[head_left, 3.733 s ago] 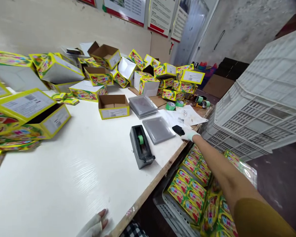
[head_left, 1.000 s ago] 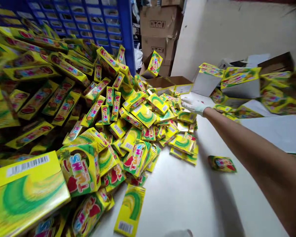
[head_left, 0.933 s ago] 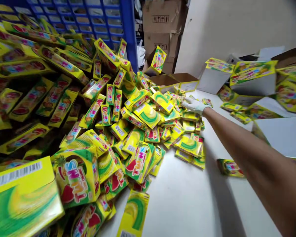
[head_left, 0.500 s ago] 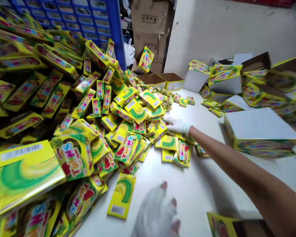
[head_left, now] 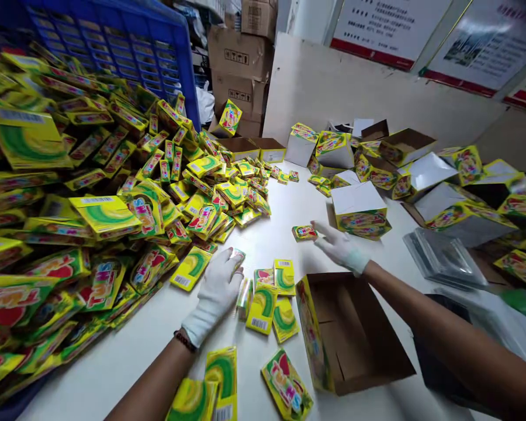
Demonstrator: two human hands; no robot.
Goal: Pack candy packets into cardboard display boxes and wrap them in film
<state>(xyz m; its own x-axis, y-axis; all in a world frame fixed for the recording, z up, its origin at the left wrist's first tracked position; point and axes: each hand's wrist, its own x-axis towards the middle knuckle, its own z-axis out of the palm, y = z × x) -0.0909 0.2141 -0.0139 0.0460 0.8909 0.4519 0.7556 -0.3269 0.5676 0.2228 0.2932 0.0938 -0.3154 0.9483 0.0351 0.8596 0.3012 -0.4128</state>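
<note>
My left hand (head_left: pixel 217 289), in a white glove with bare fingertips, is curled over a small yellow-green candy box (head_left: pixel 238 255) that shows past its fingers. Beside it on the table lie several similar boxes (head_left: pixel 262 309), some with the banana-like picture facing up. My right hand (head_left: pixel 339 247), gloved the same way, has its fingertips closed on the end of another small candy box (head_left: pixel 304 233) at the table's middle. An open brown-lined display carton (head_left: pixel 355 333) stands below the right wrist. One loose candy box (head_left: pixel 286 385) lies left of this carton, near me.
A large heap of candy boxes (head_left: pixel 109 152) fills the left side, against a blue plastic crate (head_left: pixel 158 49). Display cartons (head_left: pixel 359 207) crowd the right back. Clear plastic trays (head_left: pixel 442 257) lie at the right. Brown shipping boxes (head_left: pixel 239 61) are stacked behind the white table (head_left: pixel 284 202).
My right hand has left the heap's edge and now grips a small box. My left hand has come to the loose boxes. The view has pulled back, bringing the open carton into sight.
</note>
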